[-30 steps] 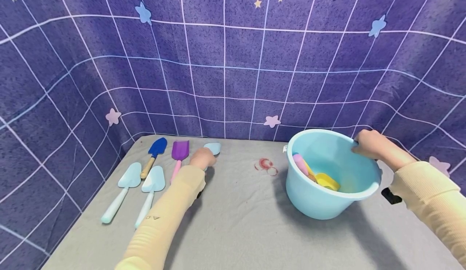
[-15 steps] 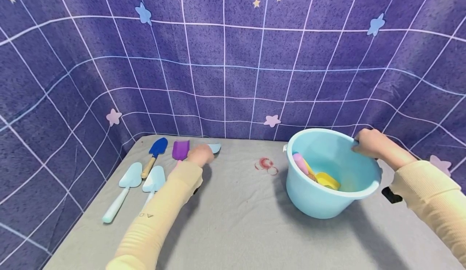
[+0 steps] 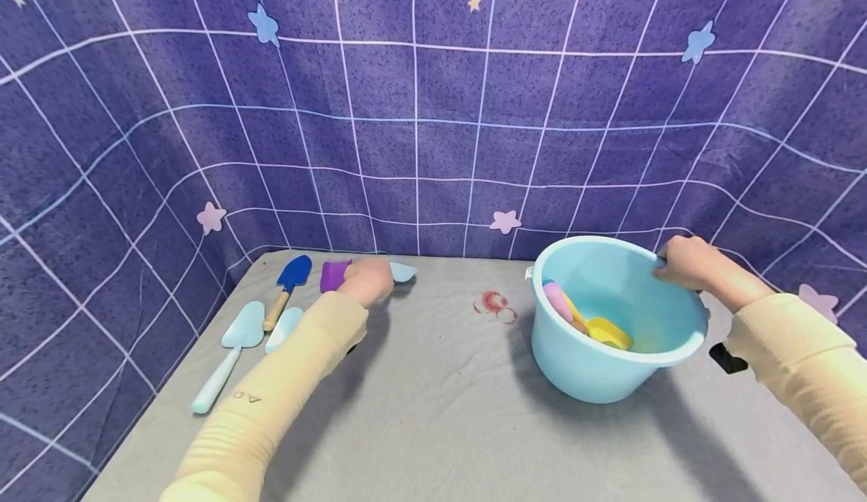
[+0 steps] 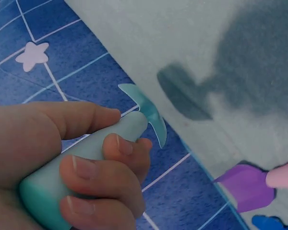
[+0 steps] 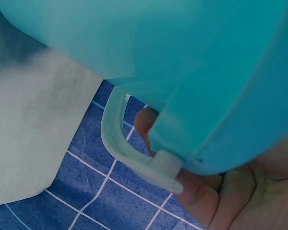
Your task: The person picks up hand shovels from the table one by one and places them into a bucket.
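In the head view my left hand (image 3: 369, 280) is over the back of the table, holding a light blue toy trowel (image 3: 404, 272). The left wrist view shows its fingers curled round the pale mint handle (image 4: 93, 151), the blade raised off the table and its shadow falling apart from it. My right hand (image 3: 689, 263) grips the rim of a light blue bucket (image 3: 585, 374), which tilts a little towards me. Beside those fingers in the right wrist view is the bucket's white carry handle (image 5: 116, 136). A pink-and-yellow item (image 3: 559, 302) and a yellow scoop (image 3: 609, 333) lie inside.
At left on the grey table lie a blue trowel with a wooden handle (image 3: 276, 311), a purple shovel (image 3: 332, 276) and two pale blue trowels, one (image 3: 223, 374) further left, the other (image 3: 283, 327) partly hidden by my sleeve. Purple grid-patterned cloth (image 3: 440, 148) stands behind.
My left hand has lifted the light blue trowel from the table and shifted slightly left with it, now covering part of the purple shovel. The right hand and bucket have hardly moved.
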Tool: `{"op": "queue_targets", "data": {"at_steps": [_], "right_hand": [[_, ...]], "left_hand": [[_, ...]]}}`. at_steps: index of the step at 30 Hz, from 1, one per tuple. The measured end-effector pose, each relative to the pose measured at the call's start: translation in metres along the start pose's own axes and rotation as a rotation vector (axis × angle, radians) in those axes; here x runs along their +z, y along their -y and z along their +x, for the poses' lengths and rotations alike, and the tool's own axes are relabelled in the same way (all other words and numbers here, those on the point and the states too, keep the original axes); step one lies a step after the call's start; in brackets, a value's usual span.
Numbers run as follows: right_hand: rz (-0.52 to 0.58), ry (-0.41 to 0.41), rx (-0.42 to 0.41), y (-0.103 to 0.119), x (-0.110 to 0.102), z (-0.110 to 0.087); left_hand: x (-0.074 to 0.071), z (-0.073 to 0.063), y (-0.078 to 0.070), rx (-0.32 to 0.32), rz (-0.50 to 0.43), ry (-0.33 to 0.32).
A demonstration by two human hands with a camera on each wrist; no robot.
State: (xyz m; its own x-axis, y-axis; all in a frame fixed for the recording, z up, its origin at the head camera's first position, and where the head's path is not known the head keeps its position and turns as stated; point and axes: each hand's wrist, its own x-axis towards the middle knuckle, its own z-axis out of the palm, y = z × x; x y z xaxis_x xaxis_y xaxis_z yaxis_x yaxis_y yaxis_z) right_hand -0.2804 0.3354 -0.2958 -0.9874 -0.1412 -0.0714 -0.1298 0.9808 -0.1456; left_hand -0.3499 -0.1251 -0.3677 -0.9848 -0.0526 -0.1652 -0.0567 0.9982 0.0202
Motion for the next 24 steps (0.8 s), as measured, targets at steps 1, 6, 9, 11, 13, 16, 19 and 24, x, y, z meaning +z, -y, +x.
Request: {"op": "queue_targets", "data": {"at_steps": [1, 6, 9, 11, 13, 16, 19, 24], "right_hand": [[0.001, 0.002, 0.001, 0.0, 0.0, 0.0], [-0.001, 0.015, 0.001, 0.001, -0.001, 0.002], [-0.005, 0.017, -0.001, 0.001, -0.001, 0.003], [-0.004, 0.016, -0.004, 0.001, -0.002, 0.003], [0.0, 0.015, -0.008, 0.001, -0.002, 0.003], [0.014, 0.018, -0.009, 0.0, -0.001, 0.003], [0.027, 0.022, -0.009, 0.001, 0.0, 0.004], [0.046, 0.039, -0.013, 0.0, -0.001, 0.006]], "left_hand": [[-0.002, -0.001, 0.0, 0.001, 0.001, -0.006], [-0.01, -0.005, 0.002, 0.016, 0.022, -0.015], [-0.015, -0.006, 0.002, 0.027, 0.024, -0.032], [-0.018, -0.007, 0.002, 0.034, 0.02, -0.04], [-0.021, -0.009, 0.002, 0.043, 0.014, -0.048], [-0.027, -0.014, 0.001, 0.065, 0.017, -0.056], [-0.036, -0.02, 0.002, 0.091, 0.022, -0.075], [-0.055, -0.028, 0.002, 0.106, 0.025, -0.098]]}}
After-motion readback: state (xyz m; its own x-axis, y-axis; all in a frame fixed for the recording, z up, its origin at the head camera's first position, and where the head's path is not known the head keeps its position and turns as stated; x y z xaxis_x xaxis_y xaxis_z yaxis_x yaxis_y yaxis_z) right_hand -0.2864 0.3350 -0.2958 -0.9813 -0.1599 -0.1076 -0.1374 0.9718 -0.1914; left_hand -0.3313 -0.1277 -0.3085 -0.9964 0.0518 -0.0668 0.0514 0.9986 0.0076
